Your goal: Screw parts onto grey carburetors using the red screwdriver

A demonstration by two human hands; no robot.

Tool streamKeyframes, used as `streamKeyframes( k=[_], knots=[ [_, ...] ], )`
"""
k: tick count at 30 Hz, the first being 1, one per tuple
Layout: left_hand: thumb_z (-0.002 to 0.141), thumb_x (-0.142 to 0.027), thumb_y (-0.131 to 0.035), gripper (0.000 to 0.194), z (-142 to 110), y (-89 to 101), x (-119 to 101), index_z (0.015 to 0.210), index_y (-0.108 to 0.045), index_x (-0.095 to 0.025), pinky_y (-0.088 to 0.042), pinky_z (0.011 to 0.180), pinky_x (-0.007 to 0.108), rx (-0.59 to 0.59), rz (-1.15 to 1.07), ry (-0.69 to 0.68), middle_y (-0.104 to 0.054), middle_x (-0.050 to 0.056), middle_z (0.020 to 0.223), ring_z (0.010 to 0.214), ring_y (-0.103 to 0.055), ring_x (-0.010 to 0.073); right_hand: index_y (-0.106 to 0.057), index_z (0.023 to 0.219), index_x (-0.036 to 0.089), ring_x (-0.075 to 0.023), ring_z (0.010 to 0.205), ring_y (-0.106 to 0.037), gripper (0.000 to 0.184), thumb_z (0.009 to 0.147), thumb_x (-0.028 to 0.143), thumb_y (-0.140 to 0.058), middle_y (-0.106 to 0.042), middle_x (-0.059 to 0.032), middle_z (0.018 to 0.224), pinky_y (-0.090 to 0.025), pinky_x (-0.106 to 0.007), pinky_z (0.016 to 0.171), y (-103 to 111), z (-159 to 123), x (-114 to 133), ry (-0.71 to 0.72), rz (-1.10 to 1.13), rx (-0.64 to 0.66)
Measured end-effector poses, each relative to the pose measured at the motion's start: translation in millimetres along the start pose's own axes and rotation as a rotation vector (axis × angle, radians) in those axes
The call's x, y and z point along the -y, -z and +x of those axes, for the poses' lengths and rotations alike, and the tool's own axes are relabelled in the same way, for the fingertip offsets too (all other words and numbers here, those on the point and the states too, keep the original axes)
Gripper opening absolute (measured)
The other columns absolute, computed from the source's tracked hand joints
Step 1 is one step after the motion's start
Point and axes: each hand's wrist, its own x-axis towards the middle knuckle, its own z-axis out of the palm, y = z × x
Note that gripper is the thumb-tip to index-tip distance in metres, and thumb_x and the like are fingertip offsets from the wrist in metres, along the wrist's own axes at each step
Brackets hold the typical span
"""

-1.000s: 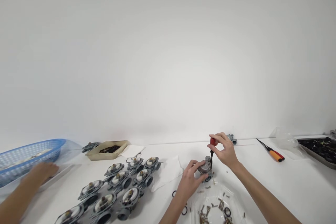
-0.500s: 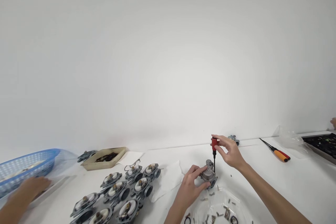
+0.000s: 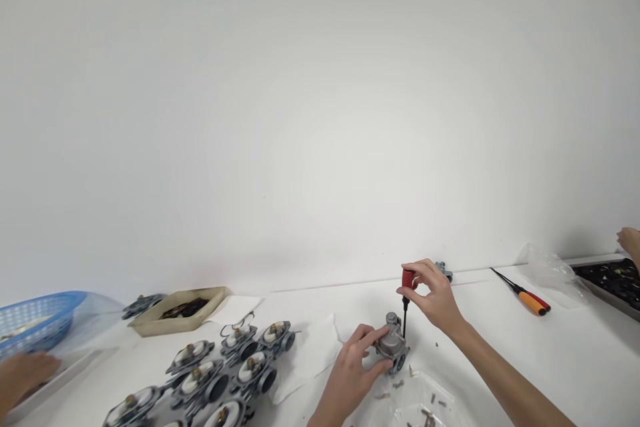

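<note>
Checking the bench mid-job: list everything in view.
carburetor: 1, grey, in hand
red-handled screwdriver: 1, red, in hand
grouped carburetors: at least seven, grey, left of centre
loose carburetors: 2, grey, at back
cream tray: 1, cream, back left
blue basket: 1, blue, far left
paper towel: 1, white, centre
clear container: 1, clear, front
orange-handled screwdriver: 1, orange, back right
metal tray: 1, grey, far right
plastic bag: 1, clear, back right
other people's hands: 2, far left and right
left hand: 1, on carburetor
right hand: 1, on screwdriver

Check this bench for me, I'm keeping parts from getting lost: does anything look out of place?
Yes: small metal parts lie loose on the white table outside the clear plastic dish, looking stray.
</note>
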Motion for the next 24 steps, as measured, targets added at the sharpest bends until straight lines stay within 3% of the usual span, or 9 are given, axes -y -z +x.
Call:
streamKeyframes(
  k=[5, 9, 11, 15, 17, 20, 24],
  knots=[
    [0.083, -0.033, -0.067, 0.041, 0.7, -1.6, -1.2, 0.123, -0.066, -0.038, -0.056, 0.086, 0.032, -0.026, -0.011, -0.006, -0.061, 0.002, 0.109, 0.098, -0.061, 0.0208, -0.061, 0.12, 0.025, -0.0217, 0.092, -0.069, 0.027, 0.093, 0.026, -0.059, -0.065, -0.0099, 0.107, -0.063, -0.04, 0.081, 1.0, -0.3, 0.8, 0.0, 0.1, 0.115],
    [0.083, -0.034, -0.066, 0.04, 0.3, 0.0, -5.2, 0.123, -0.065, -0.038, -0.056, 0.085, 0.033, -0.003, -0.004, 0.007, -0.061, 0.003, 0.109, 0.097, -0.061, 0.0204, -0.066, 0.108, 0.025, -0.0185, 0.077, -0.066, 0.023, 0.086, 0.032, -0.07, -0.063, -0.0057, 0.093, -0.063, -0.035, 0.068, -0.9, 0.7, 1.9, -0.046, 0.024, 0.015],
    [0.085, -0.037, -0.065, 0.039, -0.1, 0.5, -6.4, 0.123, -0.065, -0.038, -0.057, 0.086, 0.033, -0.003, 0.001, 0.011, -0.061, 0.003, 0.109, 0.097, -0.061, 0.0202, -0.068, 0.106, 0.025, -0.0195, 0.08, -0.066, 0.023, 0.085, 0.033, -0.071, -0.062, -0.0066, 0.095, -0.063, -0.035, 0.067, -0.5, 0.9, 2.8, -0.009, -0.028, -0.012],
    [0.085, -0.038, -0.065, 0.039, -0.4, 0.6, -6.2, 0.123, -0.065, -0.039, -0.057, 0.086, 0.033, -0.002, -0.009, 0.014, -0.061, 0.002, 0.11, 0.097, -0.062, 0.0199, -0.063, 0.121, 0.025, -0.0215, 0.093, -0.069, 0.029, 0.092, 0.026, -0.06, -0.065, -0.0092, 0.106, -0.063, -0.038, 0.079, 2.0, 0.2, 5.1, 0.022, 0.082, 0.124],
    [0.084, -0.036, -0.066, 0.04, -0.4, 0.4, -5.5, 0.124, -0.065, -0.039, -0.057, 0.086, 0.032, 0.004, -0.018, 0.014, -0.061, 0.002, 0.109, 0.097, -0.061, 0.0198, -0.063, 0.12, 0.026, -0.0193, 0.084, -0.07, 0.029, 0.092, 0.024, -0.06, -0.066, -0.0069, 0.099, -0.063, -0.037, 0.077, 1.1, -0.1, 5.3, -0.008, 0.115, 0.139],
    [0.084, -0.036, -0.066, 0.041, -0.1, -0.2, -4.8, 0.125, -0.065, -0.039, -0.057, 0.086, 0.033, 0.003, -0.025, 0.02, -0.061, 0.002, 0.109, 0.098, -0.061, 0.02, -0.068, 0.112, 0.026, -0.0176, 0.076, -0.066, 0.025, 0.087, 0.024, -0.067, -0.063, -0.0049, 0.091, -0.062, -0.034, 0.067, -1.8, 0.0, 4.7, -0.014, 0.054, 0.063],
    [0.085, -0.038, -0.066, 0.039, -0.1, -0.6, -4.4, 0.124, -0.065, -0.038, -0.056, 0.09, 0.035, -0.009, -0.043, 0.007, -0.062, 0.003, 0.115, 0.105, -0.061, 0.0222, -0.064, 0.119, 0.026, -0.022, 0.093, -0.068, 0.031, 0.088, 0.024, -0.065, -0.063, -0.0098, 0.108, -0.063, -0.037, 0.075, 0.2, 0.6, 4.8, 0.015, 0.072, 0.11]
  ],
)
